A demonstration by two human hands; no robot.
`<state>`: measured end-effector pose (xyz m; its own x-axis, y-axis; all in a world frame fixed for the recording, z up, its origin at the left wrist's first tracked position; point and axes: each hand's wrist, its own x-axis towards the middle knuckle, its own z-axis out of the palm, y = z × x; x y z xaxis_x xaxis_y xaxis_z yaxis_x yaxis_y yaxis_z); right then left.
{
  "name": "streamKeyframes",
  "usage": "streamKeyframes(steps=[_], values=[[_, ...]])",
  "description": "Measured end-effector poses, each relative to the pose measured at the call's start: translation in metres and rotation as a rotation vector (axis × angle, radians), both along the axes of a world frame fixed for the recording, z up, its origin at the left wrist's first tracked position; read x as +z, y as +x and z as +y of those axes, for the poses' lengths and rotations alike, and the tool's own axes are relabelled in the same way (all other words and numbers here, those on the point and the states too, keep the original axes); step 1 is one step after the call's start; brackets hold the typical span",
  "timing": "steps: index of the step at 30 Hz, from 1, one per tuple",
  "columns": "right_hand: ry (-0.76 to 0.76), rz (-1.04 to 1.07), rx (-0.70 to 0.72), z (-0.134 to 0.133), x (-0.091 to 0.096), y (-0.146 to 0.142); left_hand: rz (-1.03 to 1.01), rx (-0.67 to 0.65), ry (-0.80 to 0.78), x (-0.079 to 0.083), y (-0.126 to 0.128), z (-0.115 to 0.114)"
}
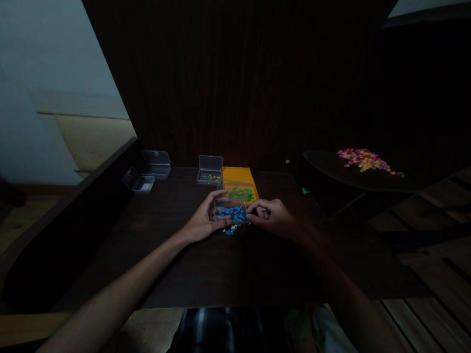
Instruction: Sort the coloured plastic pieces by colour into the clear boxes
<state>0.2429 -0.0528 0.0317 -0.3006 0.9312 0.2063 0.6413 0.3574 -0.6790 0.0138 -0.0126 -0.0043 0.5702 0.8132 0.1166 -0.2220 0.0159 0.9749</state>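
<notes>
Holding up a clear plastic box (241,202) by its left side, the left hand (198,223) has thumb near and fingers far, so that grip is definitely closed on something. Inside it are blue pieces (237,214), and the box sits right between both hands, out in front of the person, long side running roughly left to right. For me the relation that matters is at the right end: the right hand (275,216) is right there at that short edge, thumb and forefinger bent in toward it. Honestly can't tell if those fingertips are pinching a tiny piece, gripping the box's edge or just hovering next to it, it's too dark. Both hands are about equally near, one at each end, but only the left clearly has the box. Just below its near edge there's a little scatter of blue and pale pieces (230,231) on the dark wooden desktop (177,277), sort of between the two wrists and closer to the left fingers. Straight beyond the box are some green pieces (242,193), over a yellow tray (237,172), with an open box of yellow pieces (210,163) off to the left.
</notes>
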Motion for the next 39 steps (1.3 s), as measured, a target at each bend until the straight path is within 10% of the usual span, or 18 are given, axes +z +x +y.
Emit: streamKeyframes(steps=[21, 39], values=[[0.167, -0.307, 0.076, 0.001, -0.02, -0.013, 0.006, -0.097, -0.023, 0.004, 0.008, -0.013], [0.298, 0.03, -0.058, -0.005, -0.009, -0.009, 0.025, 0.01, 0.055, 0.002, 0.0, 0.001]])
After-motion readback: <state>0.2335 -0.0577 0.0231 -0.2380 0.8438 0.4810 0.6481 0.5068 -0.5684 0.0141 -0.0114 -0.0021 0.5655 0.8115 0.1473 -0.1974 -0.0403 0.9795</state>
